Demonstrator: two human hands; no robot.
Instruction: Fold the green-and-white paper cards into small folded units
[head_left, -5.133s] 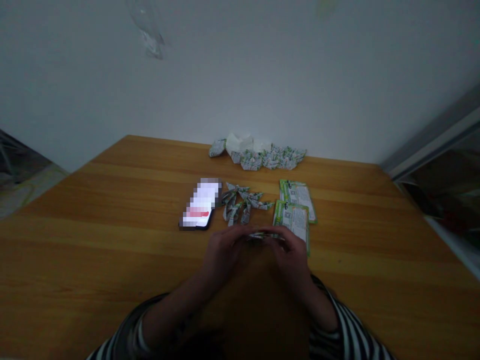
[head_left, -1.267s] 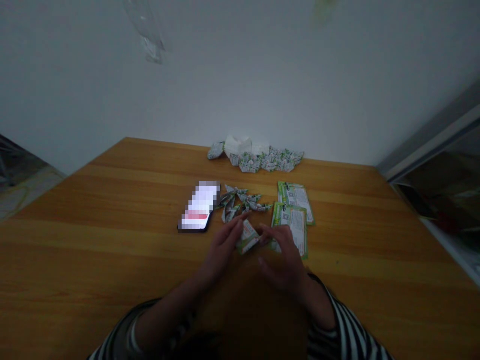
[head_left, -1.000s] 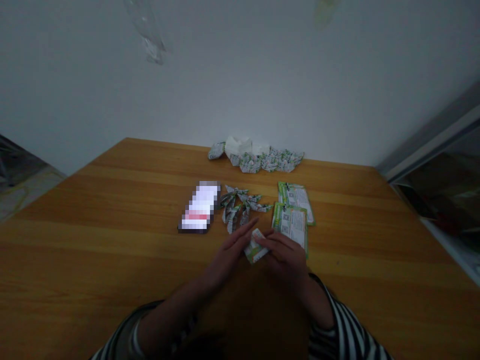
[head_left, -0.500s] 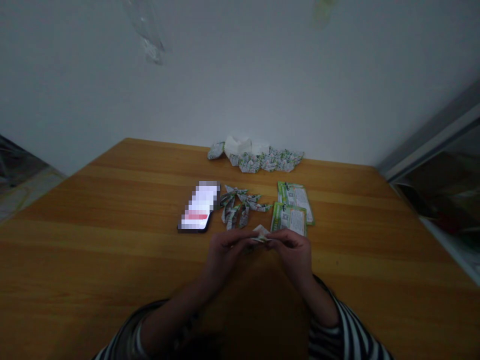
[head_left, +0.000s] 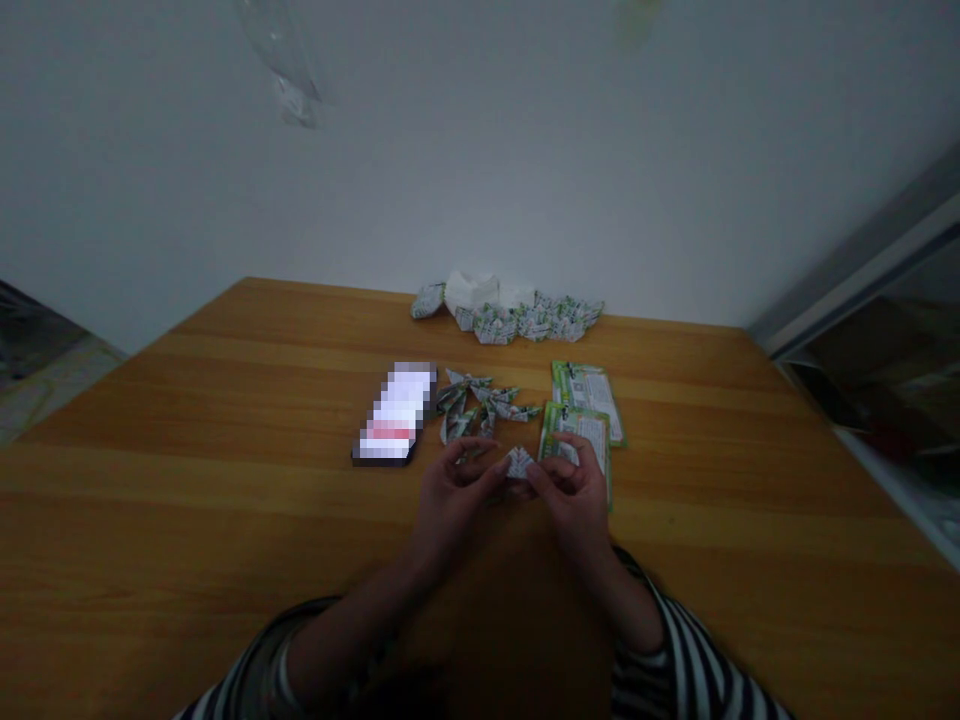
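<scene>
Between my two hands is a small folded piece of printed paper [head_left: 518, 463], pale with a pointed top. My left hand [head_left: 456, 492] pinches its left side with thumb and fingers. On the other side my right hand [head_left: 574, 490] grips it, the thumb pressed against its face. Just beyond the left fingers lie several folded paper pieces [head_left: 487, 400] in a loose cluster. Two green-edged printed sheets or packets [head_left: 585, 425] overlap partly behind my right hand. The fingers hide the lower edge of the held paper.
A phone [head_left: 395, 415] with a lit, blurred screen lies left of the folded pieces. Along the wall, at the back edge of the wooden table [head_left: 225, 400], sit larger folded paper shapes [head_left: 536, 318] and white crumpled paper [head_left: 471, 290]. A clear plastic bag [head_left: 289, 80] hangs on the wall.
The folded paper has been turned so that its printed, pointed face shows. My fingers have spread and shifted around it, with the thumbs now on its near side.
</scene>
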